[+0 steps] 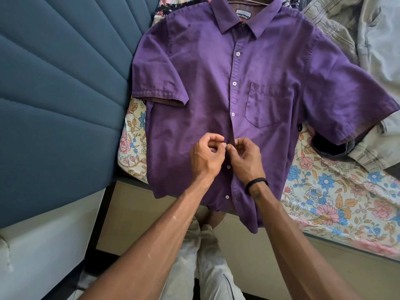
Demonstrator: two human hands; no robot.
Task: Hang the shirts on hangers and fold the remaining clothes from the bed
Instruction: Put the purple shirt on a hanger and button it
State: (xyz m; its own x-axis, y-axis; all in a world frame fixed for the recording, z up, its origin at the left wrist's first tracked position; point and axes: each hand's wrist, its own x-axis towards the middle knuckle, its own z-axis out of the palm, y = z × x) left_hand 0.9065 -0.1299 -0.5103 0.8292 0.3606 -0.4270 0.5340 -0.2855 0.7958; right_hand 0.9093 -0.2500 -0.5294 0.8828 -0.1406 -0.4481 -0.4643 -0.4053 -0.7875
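A purple short-sleeved shirt [194, 87] lies front-up on the bed, its collar toward the far side and its hem hanging over the near edge. A hanger [249, 1] shows inside the collar at the top of the view. White buttons run down the placket. My left hand [205, 154] and my right hand [245, 158] meet at the placket around the shirt's middle. Each pinches the fabric edge beside one white button there. Two buttons below my hands sit unfastened.
The floral bedsheet [324, 191] spreads to the right. A heap of grey and beige clothes [357, 40] lies at the upper right, with a dark garment [329, 146] under the right sleeve. A blue padded headboard [60, 83] fills the left.
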